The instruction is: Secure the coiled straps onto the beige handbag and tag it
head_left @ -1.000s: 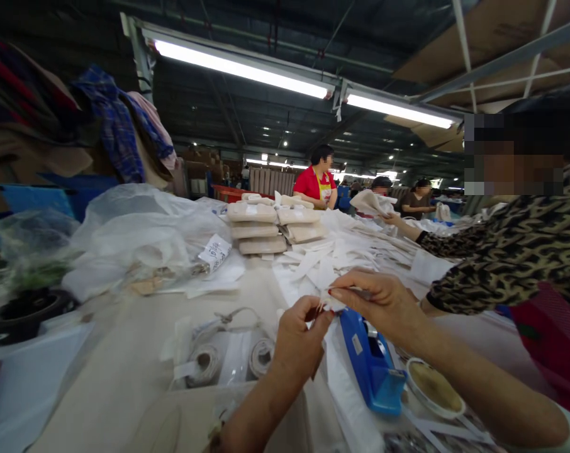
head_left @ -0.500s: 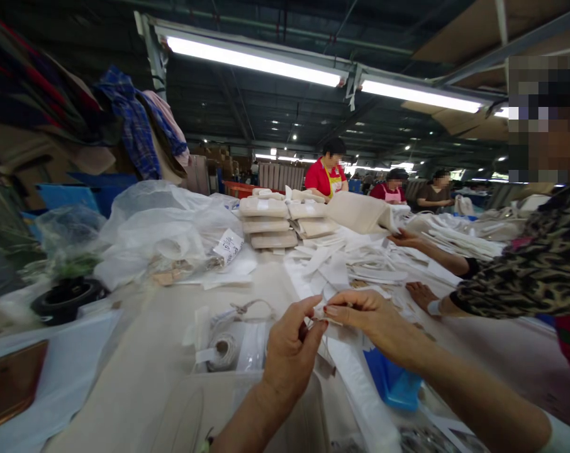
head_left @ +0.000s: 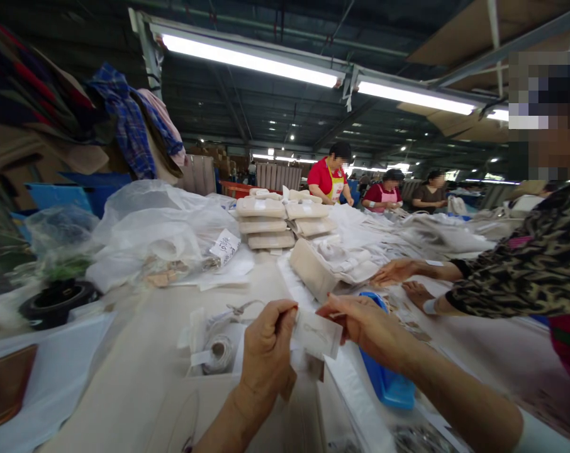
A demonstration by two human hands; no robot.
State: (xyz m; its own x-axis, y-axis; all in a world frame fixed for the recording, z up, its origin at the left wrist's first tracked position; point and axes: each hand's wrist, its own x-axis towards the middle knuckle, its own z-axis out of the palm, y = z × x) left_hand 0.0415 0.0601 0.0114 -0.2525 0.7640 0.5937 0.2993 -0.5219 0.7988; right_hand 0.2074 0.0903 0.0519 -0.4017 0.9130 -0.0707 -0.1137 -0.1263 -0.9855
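My left hand [head_left: 266,349] and my right hand [head_left: 360,324] together pinch a small clear plastic packet [head_left: 316,333], one at each side, just above the table. Something thin lies inside the packet. A blue tape dispenser [head_left: 389,384] sits right under my right wrist. Rolls of string in clear bags [head_left: 219,349] lie just left of my left hand.
A co-worker in a patterned sleeve [head_left: 511,277] on the right lays both hands by a beige pouch [head_left: 313,270] on a pile of white pieces. Stacked beige pouches [head_left: 266,229] and plastic bags [head_left: 157,233] lie further back. Other people work far off.
My hands have drawn apart, and the clear packet now shows stretched flat between them. The co-worker's hands moved nearer, beside a beige pouch now lying on the white pieces.
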